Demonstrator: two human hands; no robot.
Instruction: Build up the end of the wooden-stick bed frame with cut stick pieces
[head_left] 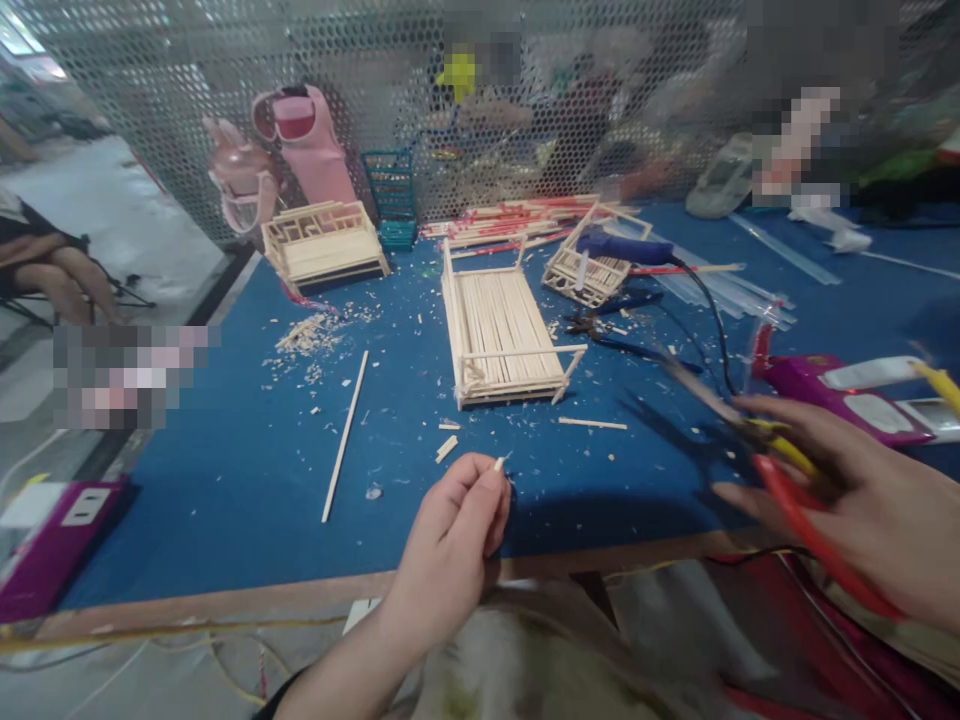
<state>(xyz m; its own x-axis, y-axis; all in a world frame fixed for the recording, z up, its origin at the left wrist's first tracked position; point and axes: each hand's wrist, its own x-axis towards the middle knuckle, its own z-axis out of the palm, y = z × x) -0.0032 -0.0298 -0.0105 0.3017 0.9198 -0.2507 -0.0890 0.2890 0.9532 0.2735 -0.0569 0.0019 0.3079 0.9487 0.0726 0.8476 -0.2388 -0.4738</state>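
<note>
My left hand [448,540] is closed in a pinch near the table's front edge. The pale tip of a short wooden stick [499,464] pokes out between its thumb and forefinger. On the right, my right hand [874,500] is wrapped round scissors [795,500] with red and yellow handles, smeared by motion, their blades pointing up and left. Beyond my left hand a small bed-like frame of wooden sticks [502,320] stands upright on the blue table. Short cut stick pieces [447,448] lie between that hand and the frame, and a longer loose stick [345,437] lies to the left.
A stick-built bench [330,255] stands back left, near wood scraps [304,335]. At back right, a blue glue gun [626,248] rests by another stick model [592,275], near black-handled pliers [589,325]. Clear glue sticks [720,290] and purple boxes [810,375] lie right. Perforated metal screens the back.
</note>
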